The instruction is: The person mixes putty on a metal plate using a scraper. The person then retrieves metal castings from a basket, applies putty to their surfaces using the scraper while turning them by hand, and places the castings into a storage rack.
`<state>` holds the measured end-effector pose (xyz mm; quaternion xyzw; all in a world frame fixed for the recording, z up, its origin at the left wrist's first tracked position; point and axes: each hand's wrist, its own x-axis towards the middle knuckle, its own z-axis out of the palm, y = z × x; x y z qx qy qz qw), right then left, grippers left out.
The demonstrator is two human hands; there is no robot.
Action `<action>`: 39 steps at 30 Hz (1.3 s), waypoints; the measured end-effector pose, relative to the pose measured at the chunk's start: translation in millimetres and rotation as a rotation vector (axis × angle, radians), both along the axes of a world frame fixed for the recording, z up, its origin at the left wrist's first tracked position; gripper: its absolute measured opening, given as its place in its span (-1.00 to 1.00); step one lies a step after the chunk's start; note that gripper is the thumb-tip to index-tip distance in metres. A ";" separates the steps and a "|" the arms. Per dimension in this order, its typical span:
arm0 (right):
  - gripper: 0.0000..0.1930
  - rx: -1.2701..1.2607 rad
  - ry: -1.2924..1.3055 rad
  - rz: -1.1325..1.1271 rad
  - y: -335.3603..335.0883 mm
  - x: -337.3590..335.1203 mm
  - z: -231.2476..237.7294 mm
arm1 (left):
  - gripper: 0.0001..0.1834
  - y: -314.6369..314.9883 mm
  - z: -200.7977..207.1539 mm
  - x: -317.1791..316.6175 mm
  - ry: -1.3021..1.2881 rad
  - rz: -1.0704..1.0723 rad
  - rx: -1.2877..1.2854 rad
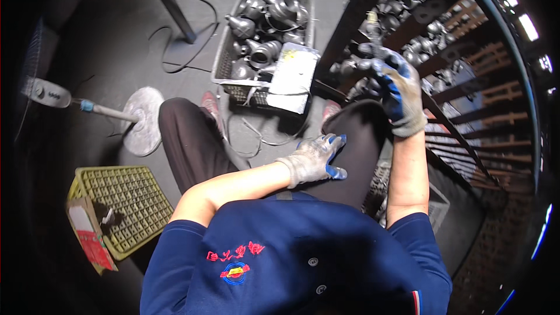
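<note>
My left hand, in a grey glove with blue coating, lies on my right thigh. Its fingers are spread out and hold nothing. My right hand, gloved the same way, is raised beside the slatted rack, its fingers curled. A slim dark metal piece with a brass-coloured tip sticks up from it; its kind is unclear and the palm hides its lower part. Behind that hand, several grey metal parts with rounded, pipe-like bodies sit on the rack.
Between my feet and beyond stands a grey crate full of similar metal parts, with a white sheet over its near right corner. At left are a fan's round base and a yellow-green crate. A dark slatted rack rises at right.
</note>
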<state>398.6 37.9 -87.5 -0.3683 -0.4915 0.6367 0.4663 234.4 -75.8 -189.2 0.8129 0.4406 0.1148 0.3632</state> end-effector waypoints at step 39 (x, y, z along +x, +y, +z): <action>-0.61 -0.407 -0.080 0.063 -171.0 36.3 -10.7 | -0.80 -41.5 -11.2 -88.2 -0.566 -0.007 -0.722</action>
